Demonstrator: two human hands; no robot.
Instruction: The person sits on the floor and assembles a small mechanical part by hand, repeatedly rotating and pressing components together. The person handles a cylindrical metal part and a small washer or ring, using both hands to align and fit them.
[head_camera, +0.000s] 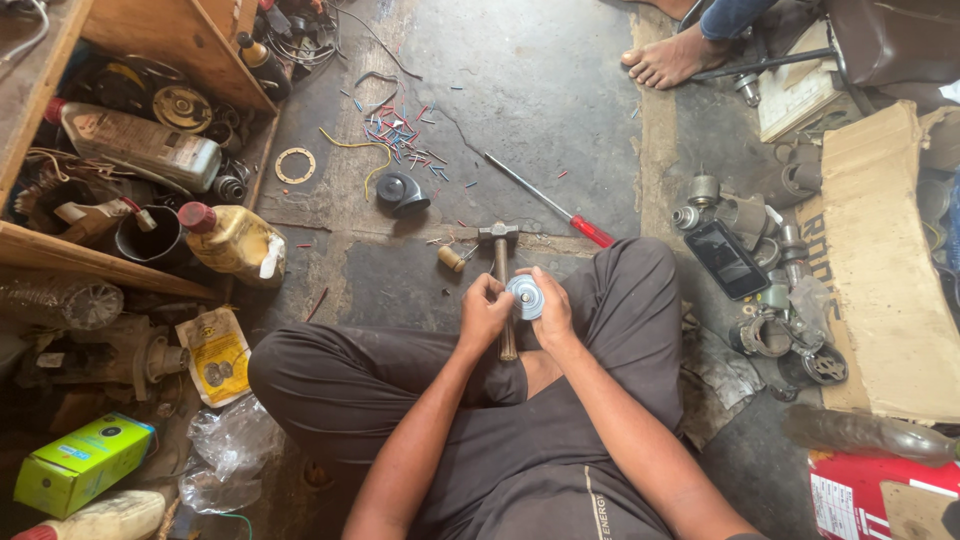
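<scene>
Head view: both hands, left hand (486, 312) and right hand (551, 308), grip a metal disc (525, 296) over a hammer (501, 285), screwdriver (553, 203) beyond.

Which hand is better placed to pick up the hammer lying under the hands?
Probably the left hand. It only pinches the edge of the round metal disc, directly above the hammer handle, while the right hand cradles the disc from behind.
</scene>
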